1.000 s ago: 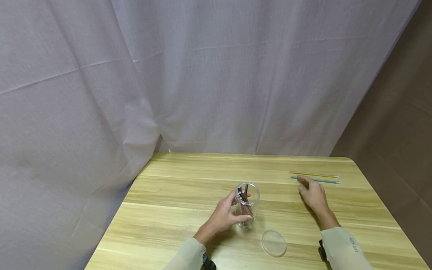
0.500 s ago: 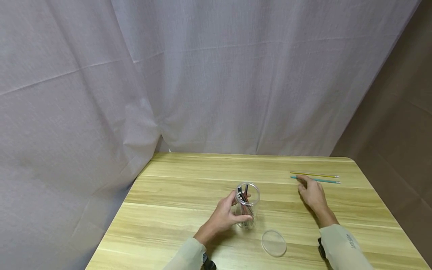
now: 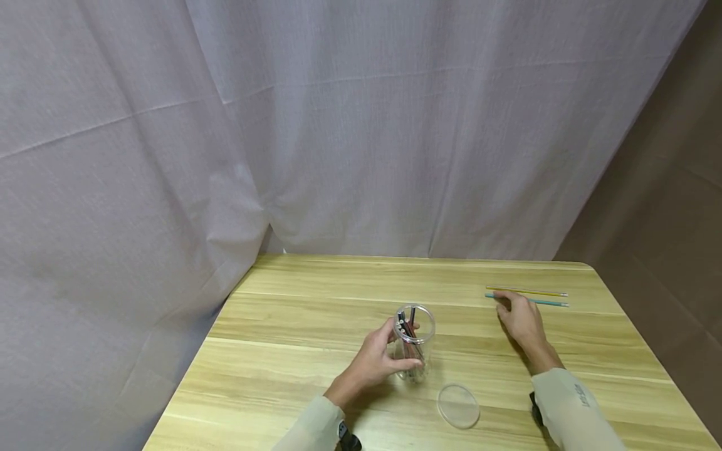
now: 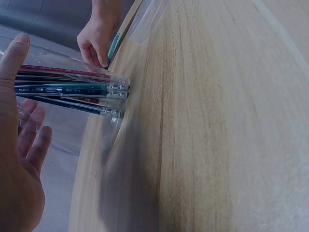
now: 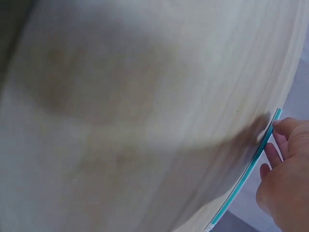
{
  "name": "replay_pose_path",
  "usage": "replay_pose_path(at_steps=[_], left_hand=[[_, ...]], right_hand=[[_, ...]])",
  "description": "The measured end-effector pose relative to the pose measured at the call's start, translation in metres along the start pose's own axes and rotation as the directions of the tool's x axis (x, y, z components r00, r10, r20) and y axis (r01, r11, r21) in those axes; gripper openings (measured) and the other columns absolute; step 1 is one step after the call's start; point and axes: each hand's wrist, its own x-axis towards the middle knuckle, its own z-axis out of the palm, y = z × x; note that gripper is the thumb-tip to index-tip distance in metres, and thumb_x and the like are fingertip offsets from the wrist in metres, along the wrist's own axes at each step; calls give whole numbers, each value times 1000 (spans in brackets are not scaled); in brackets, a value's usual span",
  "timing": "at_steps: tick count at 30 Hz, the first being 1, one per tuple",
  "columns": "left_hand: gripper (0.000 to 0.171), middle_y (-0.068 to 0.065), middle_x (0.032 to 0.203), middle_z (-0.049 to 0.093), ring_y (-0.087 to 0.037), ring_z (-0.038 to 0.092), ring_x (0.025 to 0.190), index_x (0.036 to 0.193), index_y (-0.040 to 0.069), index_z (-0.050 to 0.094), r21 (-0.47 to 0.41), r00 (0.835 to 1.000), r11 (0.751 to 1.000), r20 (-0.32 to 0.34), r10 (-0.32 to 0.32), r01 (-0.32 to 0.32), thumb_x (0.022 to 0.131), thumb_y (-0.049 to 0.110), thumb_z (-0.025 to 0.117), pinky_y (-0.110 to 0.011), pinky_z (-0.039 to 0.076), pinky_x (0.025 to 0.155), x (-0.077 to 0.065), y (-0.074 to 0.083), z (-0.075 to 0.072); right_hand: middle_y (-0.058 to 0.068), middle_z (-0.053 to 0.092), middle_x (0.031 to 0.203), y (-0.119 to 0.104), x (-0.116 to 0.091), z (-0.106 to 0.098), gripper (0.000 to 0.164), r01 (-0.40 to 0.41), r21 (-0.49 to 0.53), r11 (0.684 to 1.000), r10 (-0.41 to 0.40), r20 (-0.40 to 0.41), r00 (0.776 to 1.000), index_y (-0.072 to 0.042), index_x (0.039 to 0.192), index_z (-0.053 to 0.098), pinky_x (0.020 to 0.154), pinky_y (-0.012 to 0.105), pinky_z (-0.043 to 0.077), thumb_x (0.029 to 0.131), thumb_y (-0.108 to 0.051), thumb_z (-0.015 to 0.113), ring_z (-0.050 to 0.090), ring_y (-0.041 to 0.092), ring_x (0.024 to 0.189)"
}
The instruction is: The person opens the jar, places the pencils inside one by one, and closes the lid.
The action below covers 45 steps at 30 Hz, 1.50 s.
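Note:
My left hand (image 3: pixel 372 358) grips a clear round jar (image 3: pixel 427 351) around its side, thumb across the front. Several dark and red pencils (image 4: pixel 67 89) stand tilted inside it, their metal-ringed ends at the jar's bottom in the left wrist view. Off to the right, my right hand (image 3: pixel 521 321) pinches a teal pencil (image 5: pixel 241 181) near its left end, and the pencil lies along the table. Just behind it, nearly parallel, is a yellow pencil (image 3: pixel 530 291). A clear round lid (image 3: pixel 458 407) lies flat in front of the jar, toward the right.
The wooden table (image 3: pixel 271 388) has its far edge against a grey curtain (image 3: pixel 350 156). A brown cloth (image 3: pixel 665 250) hangs along the right side. The table's rounded far right corner is close beyond the two loose pencils.
My right hand has shifted slightly left at the teal pencil, which has barely moved. The left hand, jar and lid stay in place.

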Motion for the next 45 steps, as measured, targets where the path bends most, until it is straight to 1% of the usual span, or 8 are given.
replay_pose_path(at_steps=[3,5,11,16,20,25,34,45], left_hand=[[75,10,139,67,-10,62,130,148,19,53,5,1000,1000,-3,4,-4,84,27,93,-40,49,115,0,0,0],[75,10,139,67,-10,62,130,148,22,53,6,1000,1000,-5,6,-6,84,27,93,-39,50,115,0,0,0],[74,9,140,68,-10,63,128,148,23,52,8,1000,1000,-8,12,-12,85,26,92,-39,50,114,0,-1,1],[73,5,139,69,-12,64,127,147,22,53,14,999,999,-16,31,-30,86,25,92,-38,51,113,0,0,1],[73,6,139,68,-12,64,128,147,21,53,7,999,999,-12,35,-35,85,23,92,-38,51,113,0,1,1],[74,7,141,67,-10,63,129,148,20,52,1,1000,1000,-5,27,-27,85,22,92,-37,50,114,0,2,1],[74,6,140,67,-11,63,129,148,20,52,5,999,999,-15,38,-38,86,23,92,-38,50,114,1,1,0],[75,10,139,67,-12,63,130,147,23,53,-18,1000,1000,-12,8,-8,85,23,93,-39,49,115,0,3,-1]], right_hand=[[34,66,131,-2,2,0,32,3,-4,1000,-3,-9,1000,4,130,70,97,69,52,99,-1,66,61,56,119],[33,67,130,-3,3,0,30,9,-8,1000,-9,-11,1000,4,128,71,100,69,51,99,0,68,60,57,121],[31,71,123,-5,10,1,26,46,-54,997,-48,-27,998,4,123,74,96,68,54,96,1,72,64,55,115],[30,71,122,-5,14,5,26,43,-79,996,-46,-40,998,2,120,75,92,67,55,95,0,75,65,54,113],[28,73,119,-4,15,8,23,41,-87,995,-46,-49,998,1,116,77,89,66,56,93,-3,79,67,53,111],[27,75,114,-5,14,10,19,33,-74,997,-36,-31,999,2,113,78,87,63,58,95,-3,78,69,51,107],[22,78,103,-6,13,8,10,47,-44,998,-49,-63,997,-1,105,81,82,61,59,95,-3,79,71,49,100],[18,78,102,-5,10,6,10,31,-1,1000,-31,-11,999,-3,104,79,86,58,57,95,-3,78,71,44,101]])
